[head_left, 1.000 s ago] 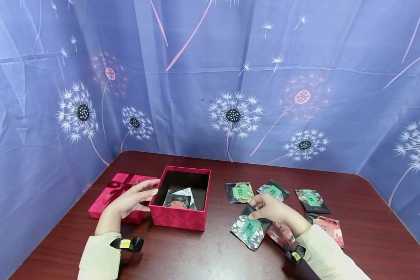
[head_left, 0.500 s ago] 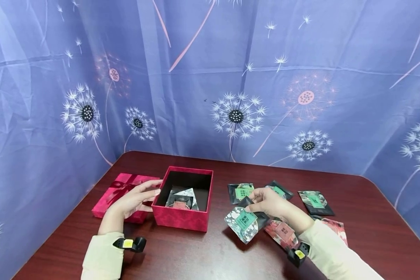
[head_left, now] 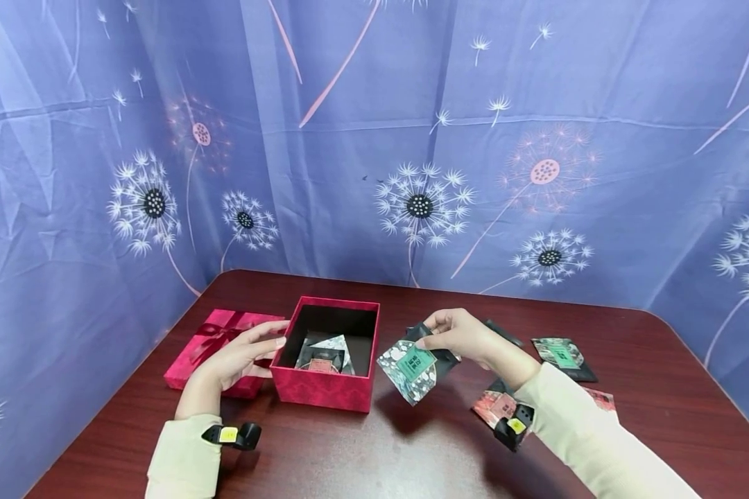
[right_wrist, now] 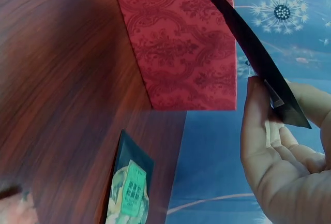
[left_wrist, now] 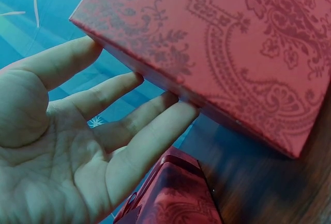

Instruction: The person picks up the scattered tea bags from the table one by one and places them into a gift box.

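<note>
My right hand pinches a flat sachet by its black top, between thumb and fingers. The sachet has a white floral pattern and a green label; it is tilted in the air just right of a red box. Seen edge-on in the right wrist view, the same sachet is a thin dark strip. The box has no lid on, and sachets lie on its dark floor. My left hand, its fingers extended, touches the box's left side with the fingertips, as the left wrist view also shows.
Left of the box lies its red lid with a dark red ribbon bow. Several sachets lie on the right of the brown table: one green-labelled, one red-labelled, others partly behind my right arm. A blue dandelion-print curtain surrounds the table.
My right hand has lifted the sachet off the table and carried it left and up toward the box. The left hand keeps its place at the box's side.
</note>
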A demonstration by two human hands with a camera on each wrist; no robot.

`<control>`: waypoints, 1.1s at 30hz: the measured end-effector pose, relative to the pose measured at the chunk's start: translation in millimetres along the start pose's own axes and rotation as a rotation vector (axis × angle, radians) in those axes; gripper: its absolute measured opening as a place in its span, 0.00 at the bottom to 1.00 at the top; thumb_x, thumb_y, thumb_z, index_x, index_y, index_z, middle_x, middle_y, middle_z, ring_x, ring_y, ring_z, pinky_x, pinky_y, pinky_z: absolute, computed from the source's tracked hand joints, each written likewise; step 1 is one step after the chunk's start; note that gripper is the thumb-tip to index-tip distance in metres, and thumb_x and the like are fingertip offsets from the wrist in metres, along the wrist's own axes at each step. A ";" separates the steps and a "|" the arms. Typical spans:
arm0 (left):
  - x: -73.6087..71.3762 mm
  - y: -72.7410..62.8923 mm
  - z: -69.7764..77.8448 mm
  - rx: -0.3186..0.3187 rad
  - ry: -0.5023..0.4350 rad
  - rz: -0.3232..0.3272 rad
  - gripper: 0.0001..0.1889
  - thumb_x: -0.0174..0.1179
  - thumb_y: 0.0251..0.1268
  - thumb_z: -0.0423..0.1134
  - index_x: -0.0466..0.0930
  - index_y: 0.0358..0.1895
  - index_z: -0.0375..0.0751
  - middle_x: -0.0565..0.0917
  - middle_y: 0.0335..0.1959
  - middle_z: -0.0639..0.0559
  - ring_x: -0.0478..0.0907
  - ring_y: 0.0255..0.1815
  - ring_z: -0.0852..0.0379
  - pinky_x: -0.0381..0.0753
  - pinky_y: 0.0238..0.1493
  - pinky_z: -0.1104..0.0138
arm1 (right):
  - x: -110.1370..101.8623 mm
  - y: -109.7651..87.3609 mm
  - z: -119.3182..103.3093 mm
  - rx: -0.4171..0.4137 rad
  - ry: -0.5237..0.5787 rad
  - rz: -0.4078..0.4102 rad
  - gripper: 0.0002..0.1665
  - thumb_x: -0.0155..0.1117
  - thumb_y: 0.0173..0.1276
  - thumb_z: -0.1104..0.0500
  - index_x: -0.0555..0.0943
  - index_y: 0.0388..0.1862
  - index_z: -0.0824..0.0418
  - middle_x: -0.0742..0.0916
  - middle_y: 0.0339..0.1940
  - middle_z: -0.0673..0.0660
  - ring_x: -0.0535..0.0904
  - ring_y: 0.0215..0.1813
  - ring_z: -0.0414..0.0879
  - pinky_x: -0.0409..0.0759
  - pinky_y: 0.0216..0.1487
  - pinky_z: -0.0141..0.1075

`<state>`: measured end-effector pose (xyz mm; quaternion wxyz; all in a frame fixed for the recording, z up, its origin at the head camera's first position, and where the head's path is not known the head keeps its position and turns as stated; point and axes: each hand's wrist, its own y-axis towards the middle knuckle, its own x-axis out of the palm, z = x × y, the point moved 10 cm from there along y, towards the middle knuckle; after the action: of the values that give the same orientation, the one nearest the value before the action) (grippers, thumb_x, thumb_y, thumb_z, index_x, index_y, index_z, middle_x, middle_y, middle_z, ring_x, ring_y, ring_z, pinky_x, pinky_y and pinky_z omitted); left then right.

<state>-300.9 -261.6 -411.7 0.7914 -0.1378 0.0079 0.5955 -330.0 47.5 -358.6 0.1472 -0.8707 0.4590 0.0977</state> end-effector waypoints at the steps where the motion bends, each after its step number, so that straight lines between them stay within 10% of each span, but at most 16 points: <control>1: -0.2 0.1 -0.2 0.001 0.001 -0.001 0.35 0.54 0.68 0.44 0.50 0.74 0.38 0.58 0.70 0.30 0.66 0.64 0.35 0.79 0.52 0.48 | 1.3 1.8 -1.0 -0.004 -0.002 0.004 0.14 0.66 0.60 0.65 0.77 0.40 0.73 0.85 0.24 0.53 0.83 0.27 0.41 0.83 0.29 0.35; 17: -0.1 1.9 -2.2 0.000 -0.004 -0.001 0.35 0.54 0.69 0.44 0.51 0.74 0.38 0.60 0.69 0.30 0.71 0.61 0.41 0.80 0.52 0.49 | -3.4 9.7 -16.6 -0.022 0.016 0.027 0.12 0.63 0.61 0.65 0.76 0.40 0.73 0.85 0.22 0.50 0.81 0.23 0.39 0.80 0.25 0.30; 33: -1.3 1.4 -2.1 0.003 0.013 -0.005 0.35 0.53 0.68 0.45 0.51 0.74 0.39 0.60 0.69 0.31 0.71 0.61 0.42 0.79 0.52 0.49 | 36.6 32.0 -32.5 -0.069 0.133 -0.005 0.11 0.63 0.60 0.67 0.77 0.39 0.73 0.85 0.22 0.49 0.80 0.24 0.38 0.79 0.28 0.29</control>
<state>-302.3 -263.0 -413.7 0.7930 -0.1405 0.0135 0.5927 -334.9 -9.1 -344.6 0.0867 -0.8808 0.4621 0.0552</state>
